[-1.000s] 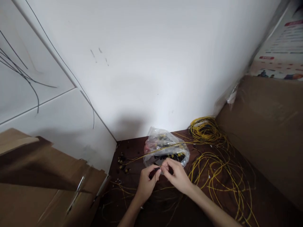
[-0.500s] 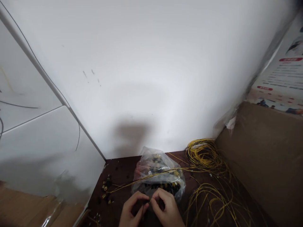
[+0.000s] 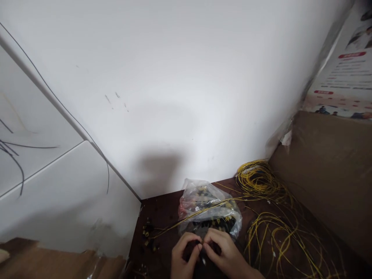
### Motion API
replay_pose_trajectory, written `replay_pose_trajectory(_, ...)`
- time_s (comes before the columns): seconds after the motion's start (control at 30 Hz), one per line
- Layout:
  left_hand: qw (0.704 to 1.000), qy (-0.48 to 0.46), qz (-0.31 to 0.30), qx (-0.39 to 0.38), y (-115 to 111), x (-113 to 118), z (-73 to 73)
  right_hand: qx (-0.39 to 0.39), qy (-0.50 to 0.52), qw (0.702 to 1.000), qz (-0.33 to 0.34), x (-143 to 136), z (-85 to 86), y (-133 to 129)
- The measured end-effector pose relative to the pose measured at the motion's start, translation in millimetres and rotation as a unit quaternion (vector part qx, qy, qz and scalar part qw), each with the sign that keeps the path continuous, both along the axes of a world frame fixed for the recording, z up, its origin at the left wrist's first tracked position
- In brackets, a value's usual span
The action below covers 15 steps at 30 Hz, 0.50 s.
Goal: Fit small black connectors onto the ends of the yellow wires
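Observation:
My left hand [image 3: 186, 255] and my right hand [image 3: 222, 252] meet at the fingertips, low in the head view. The left thumb and forefinger pinch a small dark piece with a thin dark wire, too small to name. My right thumb and finger are pressed together at that same spot, and what they hold cannot be made out. Just beyond the hands lies a clear plastic bag [image 3: 188, 190] with many black and gold-coloured small parts inside. Long yellow wires [image 3: 200, 212] run across the top of the bag.
A coil of yellow wire [image 3: 254, 176] sits at the back right of the dark red table [image 3: 165, 201], with looser yellow wires [image 3: 269, 228] nearer. Several small black-and-gold parts [image 3: 147, 234] lie at left. A white wall stands behind; brown cardboard [image 3: 328, 174] borders the right.
The camera view has turned a little, so the hands, bag and wires appear farther right. Both hands stay pinched together at the fingertips.

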<state>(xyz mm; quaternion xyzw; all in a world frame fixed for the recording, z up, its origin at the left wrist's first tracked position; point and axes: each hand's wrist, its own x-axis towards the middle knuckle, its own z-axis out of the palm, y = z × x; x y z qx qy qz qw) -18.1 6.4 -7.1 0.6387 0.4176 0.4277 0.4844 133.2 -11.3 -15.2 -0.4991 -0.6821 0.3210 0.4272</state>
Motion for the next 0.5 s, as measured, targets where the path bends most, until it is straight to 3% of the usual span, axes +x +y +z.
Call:
replay_pose_trajectory(0.23,0.998,-0.024,0.023,-0.058,-0.7,0.0,-12.3,0.024,-0.034,0.999,0.014,1.4,-0.2,-6.1)
replay_pose_trajectory(0.5,0.998,-0.005,0.023,-0.052,-1.8,1.0,-2.3,0.067,-0.089,0.994,0.023,1.9,7.7,-13.0)
